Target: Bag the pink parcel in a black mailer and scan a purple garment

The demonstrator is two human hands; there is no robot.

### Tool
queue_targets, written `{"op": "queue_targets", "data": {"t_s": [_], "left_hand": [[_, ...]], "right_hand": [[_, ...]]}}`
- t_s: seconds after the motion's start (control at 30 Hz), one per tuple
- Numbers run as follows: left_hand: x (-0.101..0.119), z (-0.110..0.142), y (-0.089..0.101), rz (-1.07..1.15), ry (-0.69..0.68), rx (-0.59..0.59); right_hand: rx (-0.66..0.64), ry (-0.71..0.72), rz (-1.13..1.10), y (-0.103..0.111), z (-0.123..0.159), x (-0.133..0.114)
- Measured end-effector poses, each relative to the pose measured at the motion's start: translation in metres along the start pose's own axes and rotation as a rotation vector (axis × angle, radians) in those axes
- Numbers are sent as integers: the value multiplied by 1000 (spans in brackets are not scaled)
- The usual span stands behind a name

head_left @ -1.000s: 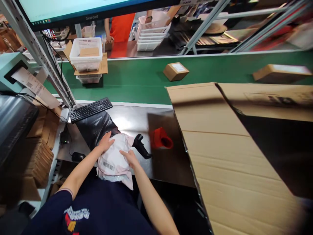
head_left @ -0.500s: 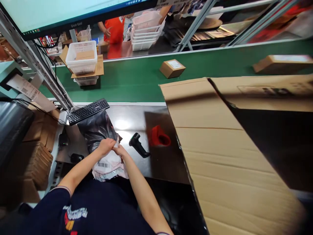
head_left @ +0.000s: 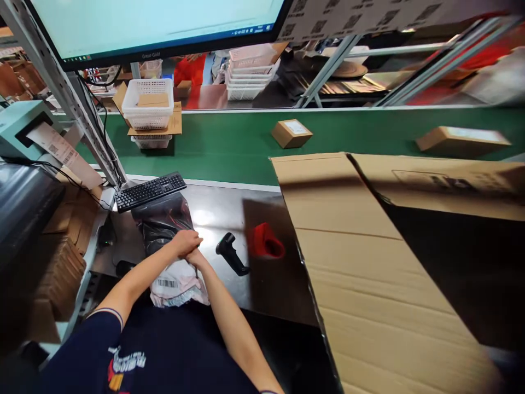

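Note:
A pale pink bagged parcel [head_left: 177,283] with a barcode label lies at the near edge of the dark work table [head_left: 221,205]. My left hand [head_left: 185,242] is closed over its far end, fingers curled. My right hand [head_left: 195,257] lies just under the left hand and is mostly hidden by it; it also seems to pinch the parcel's far end. A black plastic bag [head_left: 163,219] lies flat right behind the parcel. To the right of my hands rests a black handheld scanner [head_left: 231,253], with a red tape dispenser [head_left: 266,243] beyond it.
A black keyboard [head_left: 150,190] sits at the table's back left, a mouse [head_left: 123,267] at the left edge. A large open cardboard box [head_left: 369,246] fills the right side. Behind runs a green conveyor [head_left: 229,145] carrying small boxes [head_left: 291,133] and white baskets [head_left: 148,104]. A monitor [head_left: 156,24] hangs above.
My hands went from lying flat on the parcel to meeting, closed, at its far end. The parcel's far part is now bunched and it looks shorter.

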State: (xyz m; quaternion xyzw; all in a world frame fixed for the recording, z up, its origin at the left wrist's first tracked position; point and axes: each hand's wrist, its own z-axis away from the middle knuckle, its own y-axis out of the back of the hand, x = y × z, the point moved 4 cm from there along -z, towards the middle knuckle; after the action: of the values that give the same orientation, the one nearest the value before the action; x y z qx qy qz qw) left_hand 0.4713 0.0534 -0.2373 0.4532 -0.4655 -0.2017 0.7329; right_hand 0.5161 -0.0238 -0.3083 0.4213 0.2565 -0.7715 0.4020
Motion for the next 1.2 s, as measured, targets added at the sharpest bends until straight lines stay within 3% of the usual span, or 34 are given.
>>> {"op": "queue_targets", "data": {"t_s": [0.07,0.13,0.2,0.27,0.37,0.47,0.53,0.77,0.87,0.93,1.0,1.07,1.13,1.2], "left_hand": [[-8,28,-8,26,-12,-6],[-28,64,-14,21,60,59],[-57,99,-16,48,258,211],[-87,126,-21,185,510,378],[-113,141,-37,419,716,497],[-123,140,-45,551,735,575],[-126,143,-49,626,735,622],[-130,174,-70,664,772,491],[-125,182,-65,644,751,444],[-120,180,-45,596,742,412],[-112,168,-6,458,744,368],[-98,144,53,232,737,327],[-78,109,124,48,684,297],[-55,73,195,-95,609,242]], "right_hand": [[46,-37,77,13,3,9],[114,-87,174,33,16,23],[261,-78,279,57,30,35],[434,62,318,73,37,35],[469,295,230,75,22,22],[374,295,210,71,-2,14],[379,275,222,74,-1,20],[347,240,208,89,80,103],[396,224,201,86,102,116],[451,212,216,86,104,100],[480,241,255,87,98,61],[492,330,344,92,88,-2],[509,419,494,100,80,-82],[514,418,702,108,74,-165]]}}
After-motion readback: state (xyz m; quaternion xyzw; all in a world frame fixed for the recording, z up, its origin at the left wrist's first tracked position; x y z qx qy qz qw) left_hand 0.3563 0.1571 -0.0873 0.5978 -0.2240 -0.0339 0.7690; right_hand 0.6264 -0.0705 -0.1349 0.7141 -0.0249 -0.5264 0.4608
